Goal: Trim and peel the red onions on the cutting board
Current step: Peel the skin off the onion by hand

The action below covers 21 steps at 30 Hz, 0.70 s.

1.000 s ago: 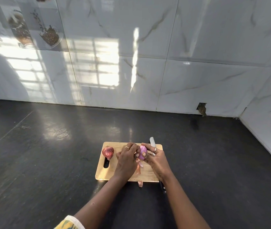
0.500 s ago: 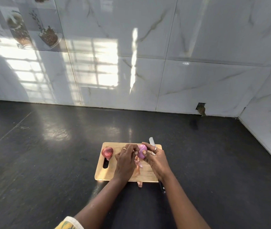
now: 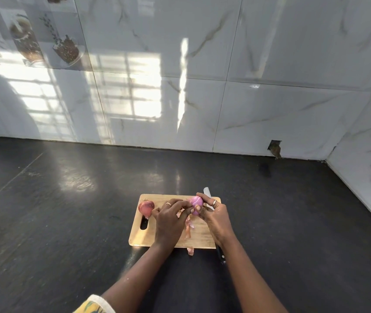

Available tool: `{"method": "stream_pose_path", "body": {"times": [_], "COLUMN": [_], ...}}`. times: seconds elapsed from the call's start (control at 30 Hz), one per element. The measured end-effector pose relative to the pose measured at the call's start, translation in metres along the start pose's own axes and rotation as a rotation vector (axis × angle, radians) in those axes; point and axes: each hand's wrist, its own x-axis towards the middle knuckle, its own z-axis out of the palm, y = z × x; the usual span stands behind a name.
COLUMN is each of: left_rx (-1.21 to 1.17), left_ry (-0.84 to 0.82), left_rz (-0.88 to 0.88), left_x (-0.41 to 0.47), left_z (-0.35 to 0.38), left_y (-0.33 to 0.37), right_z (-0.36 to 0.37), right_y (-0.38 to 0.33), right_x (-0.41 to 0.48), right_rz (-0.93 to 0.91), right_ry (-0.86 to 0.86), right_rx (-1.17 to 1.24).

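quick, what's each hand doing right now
Left hand: closed, fingertips pinching at the onion.
Right hand: closed, holding the same onion.

The cutting board (image 3: 139,238) lies on the bench (image 3: 67,222), lower centre of frame. Left onion (image 3: 146,207) on its upper-left corner; held onion (image 3: 196,203) over its upper right; knife (image 3: 207,193) along its right edge.

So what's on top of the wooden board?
An unpeeled red onion sits near the board's handle slot, and loose peel strips lie in the middle. A knife runs along the right edge, mostly hidden under the right hand. The left hand covers more board.
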Motion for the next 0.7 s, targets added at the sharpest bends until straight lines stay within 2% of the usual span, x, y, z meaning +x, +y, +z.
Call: {"method": "stream_pose_path", "body": {"times": [0.13,0.27,0.4,0.53,0.7], "left_rx": [-0.043,0.019,0.077,-0.135,-0.346], "left_ry": [-0.094,-0.120,-0.231,-0.318,-0.457], "left_rz": [-0.093,-0.179,-0.378,-0.600,-0.768], "left_x": [0.005,0.006,0.009,0.015,0.025], "left_z": [0.004,0.003,0.001,0.002,-0.007], "left_y": [0.001,0.007,0.015,0.013,0.016], "right_z": [-0.001,-0.002,-0.001,-0.001,-0.002], "right_y": [-0.001,0.001,0.001,-0.001,-0.008], "right_x": [0.001,0.004,0.004,0.003,0.000], "right_rz": [-0.018,-0.035,-0.092,-0.109,-0.105], "right_ry": [-0.017,-0.029,-0.017,-0.024,-0.078], "right_rx": [-0.061,-0.148,-0.293,-0.291,-0.364]}}
